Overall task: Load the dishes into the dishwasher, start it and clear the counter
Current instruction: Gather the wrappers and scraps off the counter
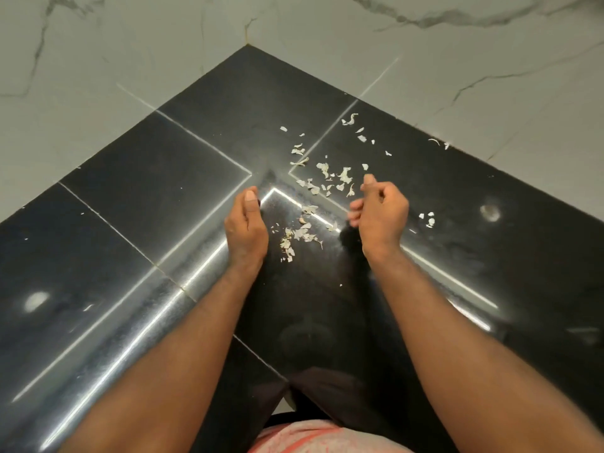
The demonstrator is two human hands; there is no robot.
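**Two hands over the peel scraps, counter corner**

Both your hands are low over the black counter (pixel 147 191), where its two runs meet in the inside corner under the white marbled wall (pixel 130 44).

Left hand (pixel 246 227): stood on edge, palm facing right, thumb straight and pointing away from you. Fingers look lightly curved toward the stone, nothing in them. Reads as open and cupped. I can't tell if its edge actually touches the surface.

Right hand (pixel 380 217): raised a bit, thumb up, fingers curled in toward the palm. The fingertips (pixel 354 214) are motion-blurred. Can't tell whether you have any scraps pinched in there or the curl is empty.

Peel scraps (pixel 327 178): pale, papery flakes, scattered loose on the counter.
- Main spread is just beyond both hands, running back toward the corner.
- Small pile (pixel 289 240) sits between your hands, nearer the left wrist.
- Few flakes (pixel 428 220) just right of the right hand.
- Couple of strays (pixel 439 142) at the foot of the right-hand wall, well apart from the rest.

Counter is glossy; it shows bright light streaks and two round light reflections, one far left, one far right. Thin pale seams cross the stone.

Bottom edge: pink shirt (pixel 310 436), both forearms bare.
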